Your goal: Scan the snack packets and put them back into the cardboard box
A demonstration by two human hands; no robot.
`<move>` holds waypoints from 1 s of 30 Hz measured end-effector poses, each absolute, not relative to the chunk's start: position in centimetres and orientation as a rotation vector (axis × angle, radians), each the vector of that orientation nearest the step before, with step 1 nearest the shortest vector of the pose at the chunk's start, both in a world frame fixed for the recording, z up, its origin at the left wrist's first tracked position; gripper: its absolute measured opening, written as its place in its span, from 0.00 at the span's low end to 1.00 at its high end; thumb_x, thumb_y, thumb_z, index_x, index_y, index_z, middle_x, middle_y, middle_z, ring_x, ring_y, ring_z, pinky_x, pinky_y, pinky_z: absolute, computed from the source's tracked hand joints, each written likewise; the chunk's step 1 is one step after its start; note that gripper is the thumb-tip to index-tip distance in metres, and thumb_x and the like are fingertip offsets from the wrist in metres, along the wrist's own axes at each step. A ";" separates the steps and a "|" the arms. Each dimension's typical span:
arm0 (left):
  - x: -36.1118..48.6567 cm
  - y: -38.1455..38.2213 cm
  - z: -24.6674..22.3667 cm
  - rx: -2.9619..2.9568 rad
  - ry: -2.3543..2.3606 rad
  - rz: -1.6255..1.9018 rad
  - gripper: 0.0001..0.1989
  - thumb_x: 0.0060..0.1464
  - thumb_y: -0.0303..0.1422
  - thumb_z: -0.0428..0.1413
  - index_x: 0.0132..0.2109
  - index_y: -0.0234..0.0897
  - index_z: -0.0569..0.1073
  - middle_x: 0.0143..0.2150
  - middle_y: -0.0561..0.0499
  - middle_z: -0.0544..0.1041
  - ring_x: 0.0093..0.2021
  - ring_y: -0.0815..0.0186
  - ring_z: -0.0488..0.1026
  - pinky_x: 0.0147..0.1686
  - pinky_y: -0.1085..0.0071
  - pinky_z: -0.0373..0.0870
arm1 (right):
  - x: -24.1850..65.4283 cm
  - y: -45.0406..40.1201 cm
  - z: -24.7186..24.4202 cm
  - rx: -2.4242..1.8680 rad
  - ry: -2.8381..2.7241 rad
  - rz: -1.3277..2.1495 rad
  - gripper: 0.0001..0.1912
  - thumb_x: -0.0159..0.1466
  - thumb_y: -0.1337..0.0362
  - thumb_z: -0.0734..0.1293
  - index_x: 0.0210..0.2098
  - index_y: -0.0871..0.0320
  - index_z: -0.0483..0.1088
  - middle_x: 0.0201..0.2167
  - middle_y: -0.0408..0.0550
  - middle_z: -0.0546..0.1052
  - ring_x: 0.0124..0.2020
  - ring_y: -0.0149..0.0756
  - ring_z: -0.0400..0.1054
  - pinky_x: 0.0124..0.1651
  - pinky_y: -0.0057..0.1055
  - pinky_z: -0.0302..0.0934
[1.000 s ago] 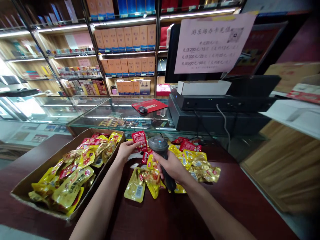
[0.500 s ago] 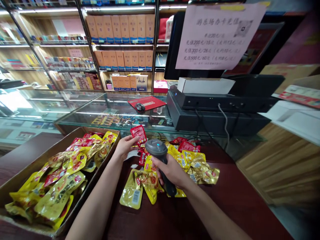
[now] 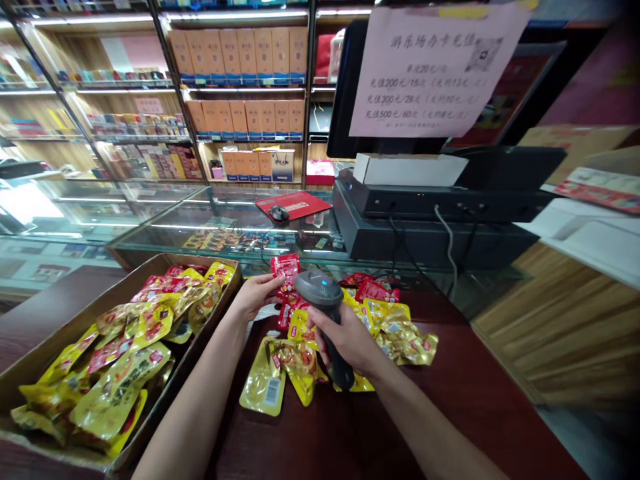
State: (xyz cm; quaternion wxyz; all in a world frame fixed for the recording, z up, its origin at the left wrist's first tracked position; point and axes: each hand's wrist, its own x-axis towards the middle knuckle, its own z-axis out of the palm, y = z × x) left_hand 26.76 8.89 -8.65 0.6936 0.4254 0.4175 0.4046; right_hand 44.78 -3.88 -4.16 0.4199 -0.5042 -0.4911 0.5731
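Between the fingers of my left hand (image 3: 257, 295) is a small red snack packet (image 3: 285, 270), raised above the table. My right hand (image 3: 350, 337) grips the handle of a black barcode scanner (image 3: 323, 297), whose head shows a blue light and lies close to the packet's right side. Under and around the scanner are several yellow and gold snack packets (image 3: 395, 327), partly hidden by my right hand. A gold packet (image 3: 265, 383) with its barcode upward lies at the front of this pile. More red packets (image 3: 377, 291) are behind the scanner.
An open cardboard box (image 3: 187, 353) full of snack packets stands at the left. Behind the table is a glass counter (image 3: 230, 217) with a computer mouse (image 3: 279, 213) on a red mat. A cash drawer (image 3: 440, 243) and monitor (image 3: 345, 87) with cables stand at the right.
My left hand has moved the red packet slightly right, closer to the scanner, and holds it more upright. The scanner has shifted a little right and now looks slightly higher at its head.
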 end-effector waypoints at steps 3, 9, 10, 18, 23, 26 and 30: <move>27.2 8.6 -8.7 0.948 0.928 0.894 0.19 0.42 0.37 0.67 0.41 0.31 0.77 0.37 0.45 0.80 0.30 0.67 0.77 0.26 0.75 0.74 | 44.9 -3.7 -4.1 -1.266 -1.206 1.422 0.16 0.62 0.52 0.64 0.28 0.57 0.64 0.13 0.37 0.66 0.09 0.26 0.60 0.13 0.22 0.54; 27.7 7.9 -8.0 0.965 0.792 0.894 0.18 0.41 0.32 0.68 0.40 0.31 0.75 0.38 0.44 0.79 0.35 0.62 0.78 0.35 0.64 0.78 | 45.1 -3.1 -4.6 -1.347 -1.081 1.323 0.14 0.60 0.52 0.66 0.31 0.57 0.64 0.12 0.36 0.67 0.10 0.26 0.59 0.13 0.23 0.55; 27.7 7.8 -7.9 0.952 0.780 0.892 0.18 0.40 0.31 0.68 0.40 0.30 0.74 0.37 0.44 0.79 0.35 0.61 0.78 0.37 0.62 0.78 | 45.2 -3.0 -4.7 -1.344 -1.073 1.325 0.14 0.60 0.52 0.66 0.32 0.57 0.65 0.12 0.36 0.67 0.10 0.26 0.59 0.13 0.23 0.55; 27.5 8.3 -7.7 0.845 0.867 0.982 0.17 0.40 0.29 0.68 0.38 0.31 0.73 0.35 0.45 0.80 0.32 0.64 0.78 0.37 0.66 0.77 | 45.4 -3.0 -4.7 -1.330 -1.066 1.337 0.14 0.60 0.52 0.66 0.32 0.57 0.66 0.13 0.38 0.68 0.10 0.26 0.59 0.13 0.23 0.54; 27.3 8.5 -8.0 0.879 0.932 1.002 0.18 0.40 0.32 0.68 0.39 0.31 0.74 0.37 0.44 0.80 0.32 0.65 0.77 0.32 0.69 0.76 | 45.4 -3.0 -4.5 -1.355 -1.066 1.341 0.15 0.60 0.51 0.66 0.32 0.58 0.67 0.13 0.38 0.67 0.10 0.27 0.60 0.13 0.23 0.55; 27.3 8.4 -8.1 0.934 0.938 1.005 0.19 0.40 0.35 0.68 0.40 0.32 0.75 0.39 0.43 0.79 0.34 0.64 0.77 0.33 0.69 0.76 | 45.4 -3.1 -4.5 -1.351 -1.084 1.349 0.15 0.61 0.51 0.65 0.31 0.57 0.66 0.12 0.37 0.67 0.10 0.26 0.60 0.13 0.22 0.55; 27.2 8.4 -8.2 0.984 0.949 1.021 0.21 0.38 0.37 0.68 0.41 0.32 0.76 0.40 0.44 0.79 0.35 0.63 0.77 0.33 0.67 0.76 | 45.3 -3.2 -4.4 -1.336 -1.137 1.382 0.16 0.60 0.50 0.65 0.29 0.57 0.64 0.12 0.36 0.66 0.10 0.26 0.59 0.13 0.22 0.55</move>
